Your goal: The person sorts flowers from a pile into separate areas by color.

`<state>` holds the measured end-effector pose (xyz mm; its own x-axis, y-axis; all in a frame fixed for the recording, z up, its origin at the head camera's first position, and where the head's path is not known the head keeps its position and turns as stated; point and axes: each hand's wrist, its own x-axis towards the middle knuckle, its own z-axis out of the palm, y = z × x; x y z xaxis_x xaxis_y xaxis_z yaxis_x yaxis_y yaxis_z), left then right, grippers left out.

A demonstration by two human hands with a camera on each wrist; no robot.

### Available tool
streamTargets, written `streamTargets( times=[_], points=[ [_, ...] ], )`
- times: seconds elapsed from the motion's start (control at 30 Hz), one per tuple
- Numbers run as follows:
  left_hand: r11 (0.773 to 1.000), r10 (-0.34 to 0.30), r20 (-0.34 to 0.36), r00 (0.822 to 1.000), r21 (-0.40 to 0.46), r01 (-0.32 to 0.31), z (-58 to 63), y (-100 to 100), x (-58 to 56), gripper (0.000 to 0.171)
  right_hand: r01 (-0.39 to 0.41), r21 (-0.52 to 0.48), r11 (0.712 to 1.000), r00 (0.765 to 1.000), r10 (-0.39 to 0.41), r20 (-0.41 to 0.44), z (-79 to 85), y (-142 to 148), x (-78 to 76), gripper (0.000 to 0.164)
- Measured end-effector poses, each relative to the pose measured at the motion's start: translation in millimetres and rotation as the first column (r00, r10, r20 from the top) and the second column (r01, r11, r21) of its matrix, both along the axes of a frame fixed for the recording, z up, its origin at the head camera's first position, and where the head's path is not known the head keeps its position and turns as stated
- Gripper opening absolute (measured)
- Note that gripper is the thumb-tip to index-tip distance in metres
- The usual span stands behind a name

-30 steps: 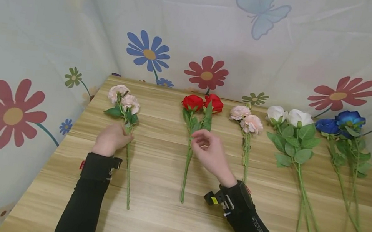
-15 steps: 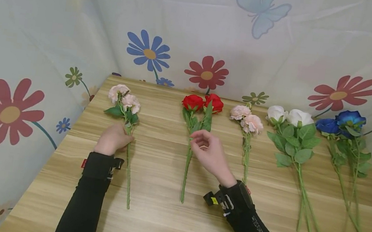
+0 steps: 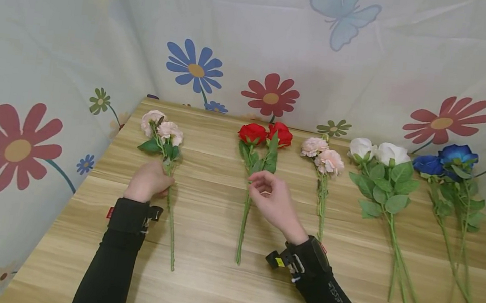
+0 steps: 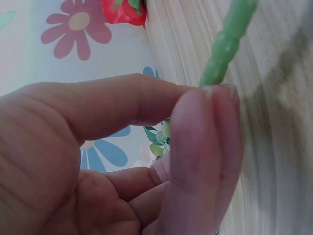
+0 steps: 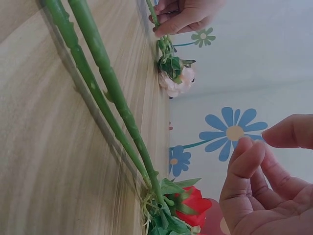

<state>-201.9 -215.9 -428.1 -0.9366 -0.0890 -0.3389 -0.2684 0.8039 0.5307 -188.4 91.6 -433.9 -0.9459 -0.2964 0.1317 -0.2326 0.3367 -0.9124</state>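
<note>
My left hand [image 3: 145, 181] pinches the green stem [image 4: 226, 51] of an artificial pink flower [image 3: 169, 133] on the table's left side, just below its leaves. Thumb and fingertips meet on the stem in the left wrist view. Its stem runs down toward me past the wrist. My right hand [image 3: 277, 201] hovers with loosely curled fingers beside two red roses [image 3: 252, 134], overlapping their stems in the head view. Seen from the right wrist, that hand holds nothing and is apart from the rose stems [image 5: 110, 81], which lie along the wood.
To the right on the wooden table [image 3: 202, 298] lie more pink flowers [image 3: 329, 161], white roses [image 3: 391, 154] and blue roses [image 3: 457, 155], blooms toward the back. A cloth backdrop [image 3: 241, 15] with printed flowers rises behind and at the left.
The pink flower in my left hand has turned a little, its lower stem end swinging slightly right. My right hand stays where it was.
</note>
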Motion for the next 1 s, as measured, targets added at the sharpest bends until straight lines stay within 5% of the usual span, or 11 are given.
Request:
streamTargets(
  times=[0.37, 0.8, 1.0],
  points=[
    [1.0, -0.023, -0.023, 0.999, 0.011, 0.023, 0.8, 3, -1.5, 0.044, 0.0, 0.004, 1.0, 1.0, 0.0, -0.005, -1.5, -1, 0.1, 0.02],
    [0.998, -0.029, -0.091, 0.995, 0.056, 0.035, 4.3, 14, -4.9, 0.025, -0.006, -0.006, 1.0, 1.0, 0.006, -0.003, -3.8, 1, -0.4, 0.021],
    [0.985, -0.059, -0.125, 0.99, 0.152, 0.078, 4.7, 24, -7.8, 0.023, -0.002, -0.007, 1.0, 1.0, 0.002, 0.015, -2.3, 3, -0.6, 0.022]
  ],
)
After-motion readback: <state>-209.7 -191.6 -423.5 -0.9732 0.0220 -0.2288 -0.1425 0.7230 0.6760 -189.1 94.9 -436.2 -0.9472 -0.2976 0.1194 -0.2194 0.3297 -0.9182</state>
